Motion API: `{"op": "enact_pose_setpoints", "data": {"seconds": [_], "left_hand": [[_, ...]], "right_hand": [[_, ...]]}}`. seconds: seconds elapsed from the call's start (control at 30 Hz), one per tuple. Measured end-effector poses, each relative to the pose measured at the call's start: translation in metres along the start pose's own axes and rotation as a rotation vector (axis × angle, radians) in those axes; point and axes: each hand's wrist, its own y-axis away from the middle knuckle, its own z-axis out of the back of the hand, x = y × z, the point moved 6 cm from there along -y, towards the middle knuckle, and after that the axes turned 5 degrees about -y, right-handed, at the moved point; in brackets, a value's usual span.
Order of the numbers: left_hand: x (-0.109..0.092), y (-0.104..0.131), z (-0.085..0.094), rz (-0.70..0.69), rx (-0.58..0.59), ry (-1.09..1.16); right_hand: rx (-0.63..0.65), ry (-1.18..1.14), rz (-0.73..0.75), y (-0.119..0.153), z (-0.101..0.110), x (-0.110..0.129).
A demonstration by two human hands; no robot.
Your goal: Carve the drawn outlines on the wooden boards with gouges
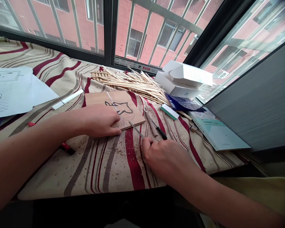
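Note:
A square wooden board [133,117] with a dark outline drawn on it lies on the striped cloth [116,177]. My left hand [101,121] rests on the board's near left part, fingers curled and pressed down on it. Wrapped round the handle end of a thin metal tool [136,129], my right hand [162,155] is just right of the board's near edge. The tool's tip touches or nearly touches that edge; its handle is hidden in my fist. Small wood crumbs are scattered over the cloth near both hands.
Beyond the board lies a heap of thin wooden sticks [137,84], with a white box [180,85] beside it. A wooden-handled tool [151,123], black-handled tool [161,133], green-and-white block [169,111] and book [218,131] lie rightward. Leftward are a white marker [67,99] and papers [11,91].

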Motion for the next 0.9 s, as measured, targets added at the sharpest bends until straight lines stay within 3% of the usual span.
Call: {"op": "enact_pose_setpoints", "data": {"seconds": [0.9], "left_hand": [[-0.001,-0.004,-0.003,0.008,0.043,-0.031]], "right_hand": [[0.120,0.084,0.066,-0.009,0.003,0.019]]}}
